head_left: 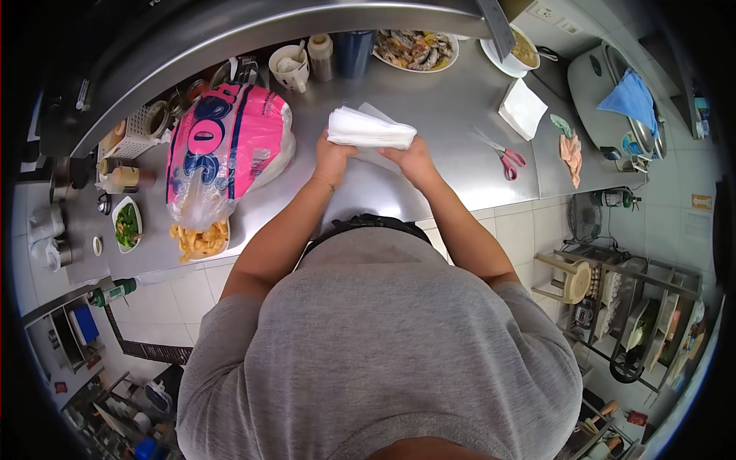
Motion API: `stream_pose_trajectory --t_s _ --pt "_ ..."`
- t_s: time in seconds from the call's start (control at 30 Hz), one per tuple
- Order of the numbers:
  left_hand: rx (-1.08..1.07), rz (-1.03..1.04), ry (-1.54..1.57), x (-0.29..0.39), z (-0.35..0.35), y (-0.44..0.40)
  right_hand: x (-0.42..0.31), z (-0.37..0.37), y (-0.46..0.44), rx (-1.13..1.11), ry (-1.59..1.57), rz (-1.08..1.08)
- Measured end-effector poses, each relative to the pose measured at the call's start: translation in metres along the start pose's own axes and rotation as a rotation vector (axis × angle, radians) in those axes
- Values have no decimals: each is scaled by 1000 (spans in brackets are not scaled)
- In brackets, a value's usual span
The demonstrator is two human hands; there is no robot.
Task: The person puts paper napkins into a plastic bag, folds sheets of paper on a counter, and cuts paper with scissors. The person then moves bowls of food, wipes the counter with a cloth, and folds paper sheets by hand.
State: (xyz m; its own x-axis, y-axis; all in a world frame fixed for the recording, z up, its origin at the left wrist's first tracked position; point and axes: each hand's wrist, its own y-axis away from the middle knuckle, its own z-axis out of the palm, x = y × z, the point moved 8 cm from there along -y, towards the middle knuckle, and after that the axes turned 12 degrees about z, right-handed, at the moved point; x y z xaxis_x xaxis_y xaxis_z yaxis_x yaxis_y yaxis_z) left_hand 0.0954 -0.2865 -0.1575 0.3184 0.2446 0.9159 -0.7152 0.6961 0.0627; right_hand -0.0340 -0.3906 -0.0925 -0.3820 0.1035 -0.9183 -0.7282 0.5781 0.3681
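Observation:
Between my two hands, just above the steel counter, is a stack of white paper napkins (pixel 366 130). My left hand (pixel 332 153) grips its left end, and my right hand (pixel 410 157) grips the right end. One loose sheet sticks out behind and below the stack. A pink and clear plastic package (pixel 230 146) with dark blue lettering lies left of my left hand. To the right of my right hand are red-handled scissors (pixel 507 159) with slightly parted blades. Another white napkin pile (pixel 523 109) rests farther right.
At the back stand a mug (pixel 290 70), a blue container (pixel 355 54) and a plate of food (pixel 418 52). A bowl (pixel 521 57) is at back right, near a large pot (pixel 613 100). Fried snacks (pixel 201 241) and a dish of greens (pixel 127 225) sit at left. A shelf edge overhangs the counter.

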Motion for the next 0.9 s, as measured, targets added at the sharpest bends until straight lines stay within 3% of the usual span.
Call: stream_pose_trajectory --t_s 0.13,0.23,0.27,0.37,0.4,0.5,0.53,0.63,0.73,0.77,0.83,0.9 --pt "-72 290 -84 49 12 8 -36 5 15 -134 -38 -271" --pt "-125 232 -142 21 1 8 11 -1 -6 -83 31 -51" --pt "-208 196 -422 5 -5 3 10 -1 -7 -23 161 -69" --pt "-239 149 -311 22 7 13 -14 4 10 58 33 -64" --pt "-128 93 -229 31 4 15 -12 8 7 -5 -137 50" --pt "53 -64 -76 42 3 15 -17 3 -10 36 -333 118" --pt "92 -95 -172 35 -8 13 -9 -1 -22 79 -374 108" --pt "274 205 -668 13 -55 -1 12 -48 -28 398 28 162" --pt "-111 606 -1274 69 6 18 41 -102 -26 507 261 -15" --pt "-246 585 -1358 57 15 18 43 -114 -17 537 353 -73" --pt "-517 546 -1513 28 32 17 58 -138 -1 548 423 17" --pt "-589 454 -1565 4 31 12 66 -151 12 547 466 72"
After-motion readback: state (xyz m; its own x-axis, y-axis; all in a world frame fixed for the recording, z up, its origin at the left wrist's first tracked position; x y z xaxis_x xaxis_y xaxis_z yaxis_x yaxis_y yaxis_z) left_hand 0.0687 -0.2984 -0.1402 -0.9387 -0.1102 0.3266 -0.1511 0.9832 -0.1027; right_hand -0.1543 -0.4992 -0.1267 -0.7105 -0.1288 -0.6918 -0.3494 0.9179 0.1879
